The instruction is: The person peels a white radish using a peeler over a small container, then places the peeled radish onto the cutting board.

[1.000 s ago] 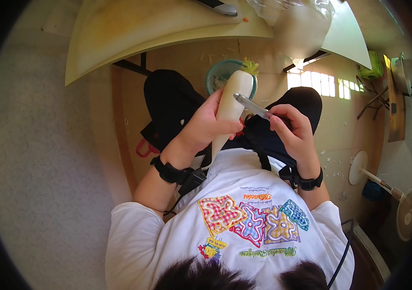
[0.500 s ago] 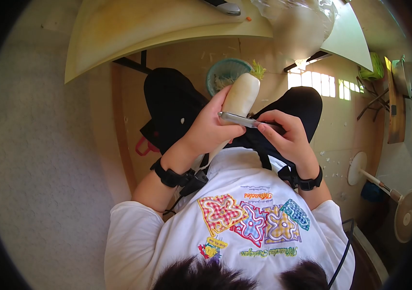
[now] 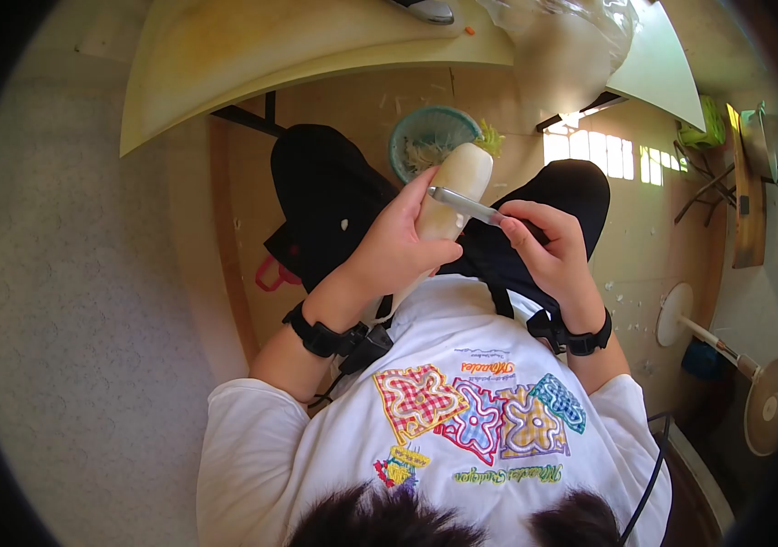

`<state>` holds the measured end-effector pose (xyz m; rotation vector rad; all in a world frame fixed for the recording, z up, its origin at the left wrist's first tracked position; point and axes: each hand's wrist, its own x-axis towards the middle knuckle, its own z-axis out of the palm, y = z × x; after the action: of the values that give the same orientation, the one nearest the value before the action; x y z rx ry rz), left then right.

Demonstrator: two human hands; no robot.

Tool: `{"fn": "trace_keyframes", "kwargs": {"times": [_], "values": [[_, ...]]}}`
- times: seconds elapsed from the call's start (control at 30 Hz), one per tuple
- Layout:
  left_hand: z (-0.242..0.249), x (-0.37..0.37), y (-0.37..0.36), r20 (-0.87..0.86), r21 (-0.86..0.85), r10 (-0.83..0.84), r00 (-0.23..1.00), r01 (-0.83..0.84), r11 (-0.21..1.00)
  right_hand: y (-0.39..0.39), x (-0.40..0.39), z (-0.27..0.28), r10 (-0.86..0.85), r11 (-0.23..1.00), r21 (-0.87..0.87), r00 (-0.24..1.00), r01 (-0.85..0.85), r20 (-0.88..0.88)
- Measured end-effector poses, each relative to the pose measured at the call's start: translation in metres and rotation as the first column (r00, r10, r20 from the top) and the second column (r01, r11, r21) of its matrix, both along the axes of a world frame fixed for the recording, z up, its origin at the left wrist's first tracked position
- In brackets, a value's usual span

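Note:
A thick white radish (image 3: 465, 171) with a tuft of green leaf stubs (image 3: 490, 139) at its far end points away from my lap. My left hand (image 3: 400, 235) is wrapped round its near part, thumb across the top, hiding the lower end. In my right hand (image 3: 549, 242) I grip a peeler (image 3: 468, 205) by its dark handle. The peeler's metal head lies across the radish, just beyond my left thumb. Below the radish's tip, a teal basket (image 3: 397, 137) on the floor holds pale peel strips.
A table (image 3: 316, 55) spans the front, bearing a metal-ended tool (image 3: 430, 11), an orange scrap (image 3: 469, 31) and a clear plastic bag (image 3: 571, 41). White bits dot the floor at right, near a fan (image 3: 767, 406). A pink-handled item (image 3: 272, 273) lies by my left leg.
The peeler has slid along the radish, away from my body toward its leafy end. My right hand has moved slightly with it. My left hand keeps its hold.

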<state>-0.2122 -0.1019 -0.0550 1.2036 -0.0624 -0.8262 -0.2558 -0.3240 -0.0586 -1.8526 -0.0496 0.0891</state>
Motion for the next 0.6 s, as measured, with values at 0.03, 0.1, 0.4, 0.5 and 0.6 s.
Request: {"fn": "trace_keyframes", "kwargs": {"times": [0.03, 0.1, 0.4, 0.5, 0.6], "values": [[-0.001, 0.000, 0.000, 0.005, 0.002, 0.003, 1.000, -0.003, 1.000, -0.001, 0.000, 0.000, 0.002, 1.000, -0.003, 1.000, -0.002, -0.019], [-0.001, 0.000, -0.001, 0.010, 0.004, 0.006, 1.000, -0.006, 1.000, -0.002, -0.001, 0.000, -0.001, 1.000, -0.017, 1.000, 0.000, -0.018], [0.006, 0.000, 0.002, -0.002, 0.082, -0.042, 0.999, 0.042, 0.996, -0.005, 0.000, -0.003, -0.056, 0.998, 0.026, 0.998, 0.057, -0.042], [0.006, -0.003, 0.003, -0.008, 0.082, -0.029, 1.000, 0.029, 0.996, -0.009, 0.001, -0.004, -0.049, 0.999, 0.016, 0.998, 0.050, -0.051], [0.000, -0.005, 0.001, 0.051, 0.071, -0.002, 0.999, -0.002, 0.997, -0.010, 0.001, -0.003, -0.040, 0.999, -0.039, 0.997, 0.037, -0.067]]}}
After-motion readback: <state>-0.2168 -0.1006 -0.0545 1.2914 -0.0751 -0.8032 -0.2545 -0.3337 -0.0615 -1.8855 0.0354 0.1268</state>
